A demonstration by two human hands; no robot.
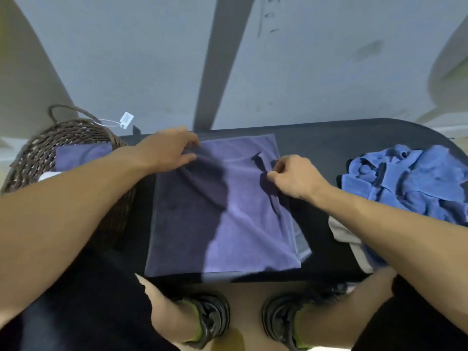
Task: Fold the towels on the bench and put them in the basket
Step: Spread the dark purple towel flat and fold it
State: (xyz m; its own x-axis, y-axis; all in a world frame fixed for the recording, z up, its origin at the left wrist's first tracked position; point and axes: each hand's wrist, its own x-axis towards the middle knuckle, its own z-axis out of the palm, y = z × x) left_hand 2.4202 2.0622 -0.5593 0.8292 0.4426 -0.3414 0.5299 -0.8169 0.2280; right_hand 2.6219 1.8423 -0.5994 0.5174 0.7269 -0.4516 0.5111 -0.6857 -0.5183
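In the head view the work sits mid-fold: a purple towel lies flat as a near-square on the dark padded counter, already doubled, with a second layer peeking out along its 3 o'clock edge. The left hand rests at the towel's 11 o'clock corner, fingers curled and pinching the cloth, while the right hand pinches the 2 o'clock edge between thumb and bent fingers, a small ridge of fabric raised under it. The next move probably calls for lifting both pinched points together and carrying them toward the 6 o'clock edge, keeping the corners matched. The cloth looks soft, finely ribbed and matte, creasing easily. At 9 o'clock stands a woven wicker basket, round, coarse and dark brown, with a folded purple towel already inside. At 3 o'clock a crumpled blue towel heap waits unfolded on the counter.
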